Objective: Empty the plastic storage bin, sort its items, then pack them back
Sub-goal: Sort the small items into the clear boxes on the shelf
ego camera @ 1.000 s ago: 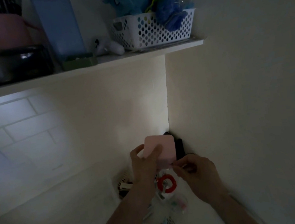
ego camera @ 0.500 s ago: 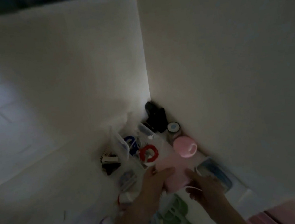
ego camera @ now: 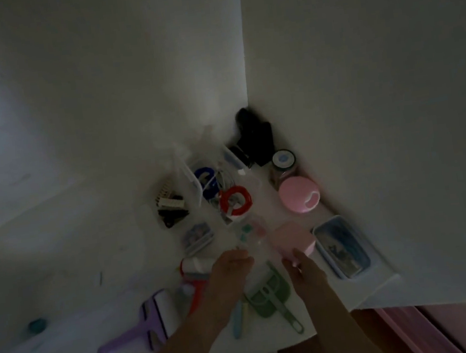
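On the white table [ego camera: 62,268], a smooth rounded pink box [ego camera: 292,239] lies.

A home, by every sign, and a dim corner of one. A white tabletop [ego camera: 60,254] is tucked into the angle where two plain pale walls [ego camera: 359,74] meet, and it is strewn with household odds and ends: a clear plastic storage bin [ego camera: 194,177] toward the far corner holding a red ring [ego camera: 234,200] and a blue one [ego camera: 205,176], a round pink case [ego camera: 299,193] along the right edge, a green dustpan [ego camera: 271,291] near the front edge, a purple lint roller [ego camera: 152,319] at the front left, hair clips [ego camera: 171,208] left of the bin. Faint tile lines show on the left wall. Something pink [ego camera: 461,327] sits at the lower right, too blurred to name.
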Tool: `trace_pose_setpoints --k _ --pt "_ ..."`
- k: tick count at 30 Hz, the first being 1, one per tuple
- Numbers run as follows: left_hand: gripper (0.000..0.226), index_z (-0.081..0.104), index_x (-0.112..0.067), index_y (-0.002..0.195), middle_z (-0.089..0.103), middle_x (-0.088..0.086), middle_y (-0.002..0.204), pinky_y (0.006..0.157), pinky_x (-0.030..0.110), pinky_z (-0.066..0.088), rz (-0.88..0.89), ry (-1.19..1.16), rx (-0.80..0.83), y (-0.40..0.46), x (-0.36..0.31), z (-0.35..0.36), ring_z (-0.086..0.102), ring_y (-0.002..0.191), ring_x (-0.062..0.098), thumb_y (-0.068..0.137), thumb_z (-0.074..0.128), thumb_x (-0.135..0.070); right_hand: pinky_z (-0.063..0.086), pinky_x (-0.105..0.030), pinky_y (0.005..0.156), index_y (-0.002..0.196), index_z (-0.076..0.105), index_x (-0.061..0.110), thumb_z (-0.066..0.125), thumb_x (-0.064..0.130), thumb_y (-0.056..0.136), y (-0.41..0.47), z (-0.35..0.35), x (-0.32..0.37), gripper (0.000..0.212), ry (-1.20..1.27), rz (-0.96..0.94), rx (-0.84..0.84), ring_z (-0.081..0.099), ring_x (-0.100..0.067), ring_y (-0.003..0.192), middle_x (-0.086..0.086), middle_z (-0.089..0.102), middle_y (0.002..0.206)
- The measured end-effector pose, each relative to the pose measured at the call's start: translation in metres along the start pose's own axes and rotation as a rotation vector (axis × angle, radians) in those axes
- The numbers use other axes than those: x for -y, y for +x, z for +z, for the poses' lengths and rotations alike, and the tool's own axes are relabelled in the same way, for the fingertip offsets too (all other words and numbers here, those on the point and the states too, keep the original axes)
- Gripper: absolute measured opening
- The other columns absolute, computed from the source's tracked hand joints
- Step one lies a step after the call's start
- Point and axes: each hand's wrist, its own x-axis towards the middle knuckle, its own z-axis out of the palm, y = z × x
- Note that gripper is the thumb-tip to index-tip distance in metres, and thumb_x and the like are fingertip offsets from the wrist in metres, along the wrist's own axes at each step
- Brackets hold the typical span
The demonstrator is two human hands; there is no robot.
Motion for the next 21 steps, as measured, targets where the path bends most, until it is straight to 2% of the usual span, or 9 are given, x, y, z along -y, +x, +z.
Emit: trace_pose_setpoints --k 2,4,6,9,11,14,16,19,21 --pt "0.012 0.064 -0.016 0.076 0.066 0.0 0.081 0.069 0.016 0.051 0.007 0.018 -0.027 -0.003 -0.002 -0.008 0.065 0.075 0.011 0.079 0.073 -0.009 0.04 0.003 0.077 0.106 0.052 0.046 0.056 0.048 0.094 0.018 0.0 -0.005 0.012 -0.074 0.043 0.01 0.06 -0.012 0.112 0.012 0.058 0.103" --pt "0.025 0.065 -0.021 0.075 0.066 -0.006 0.079 0.067 0.014 0.05 -0.013 0.023 -0.027 -0.004 -0.006 -0.023 0.065 0.075 0.006 0.091 0.061 -0.002 0.048 -0.008 0.083 0.104 0.06 0.033 0.07 0.054 0.082 0.009 0.011 0.002 0.032 -0.053 0.029 -0.016 0.064 -0.004 0.101 -0.001 0.063 0.115" --pt "0.018 0.069 -0.022 0.076 0.07 -0.003 0.081 0.076 0.028 0.054 -0.024 0.024 -0.042 -0.004 -0.007 -0.043 0.067 0.082 0.015 0.091 0.065 -0.014 0.053 -0.022 0.081 0.107 0.065 0.004 0.072 0.019 0.088 -0.012 0.02 0.003 0.025 -0.094 -0.031 -0.113 0.065 -0.009 0.077 -0.013 0.065 0.108" --pt "0.008 0.07 -0.021 0.082 0.071 -0.003 0.078 0.072 0.029 0.054 0.085 0.034 -0.116 -0.012 -0.018 -0.09 0.067 0.073 0.008 0.088 0.07 -0.016 0.054 -0.038 0.072 0.101 0.06 0.001 0.061 -0.001 0.091 -0.057 0.049 0.004 0.011 -0.142 -0.108 -0.105 0.06 -0.023 0.072 -0.017 0.063 0.095" --pt "0.002 0.069 -0.023 0.09 0.071 -0.007 0.081 0.068 0.022 0.051 0.19 0.179 -0.175 -0.022 -0.025 -0.133 0.065 0.072 0.002 0.089 0.069 -0.024 0.05 -0.035 0.065 0.11 0.06 0.005 0.063 -0.001 0.09 -0.092 0.084 -0.006 0.021 -0.261 -0.259 -0.004 0.061 -0.026 0.072 -0.019 0.065 0.096" --pt "0.005 0.069 -0.026 0.093 0.072 -0.008 0.083 0.067 0.021 0.054 0.297 0.311 -0.318 -0.04 -0.025 -0.205 0.067 0.071 0.003 0.088 0.068 -0.029 0.052 -0.032 0.067 0.088 0.068 0.019 0.07 0.008 0.087 -0.141 0.147 -0.036 0.011 -0.563 -0.497 0.207 0.067 -0.022 0.075 -0.009 0.073 0.087" --pt "0.004 0.067 -0.028 0.09 0.07 -0.01 0.081 0.066 0.019 0.052 0.32 0.44 -0.445 -0.051 -0.016 -0.255 0.065 0.07 0.002 0.088 0.067 -0.031 0.05 -0.019 0.065 0.082 0.069 0.024 0.072 0.015 0.085 -0.169 0.189 -0.061 0.01 -0.794 -0.681 0.386 0.067 -0.008 0.072 0.006 0.073 0.078" --pt "0.012 0.063 -0.03 0.09 0.065 -0.013 0.083 0.069 0.022 0.05 0.363 0.833 -0.607 -0.059 0.019 -0.338 0.061 0.074 0.002 0.091 0.056 -0.04 0.04 -0.009 0.066 0.079 0.061 0.03 0.067 0.024 0.089 -0.192 0.248 -0.108 0.013 -1.044 -0.915 0.605 0.06 0.002 0.074 0.015 0.066 0.077" --pt "0.02 0.061 -0.027 0.085 0.061 -0.008 0.079 0.065 0.03 0.051 0.346 1.121 -0.655 -0.061 0.043 -0.391 0.06 0.07 0.012 0.091 0.045 -0.037 0.042 -0.016 0.066 0.079 0.058 0.03 0.063 0.03 0.093 -0.188 0.283 -0.142 0.015 -1.167 -1.072 0.659 0.057 -0.004 0.074 0.013 0.06 0.077"
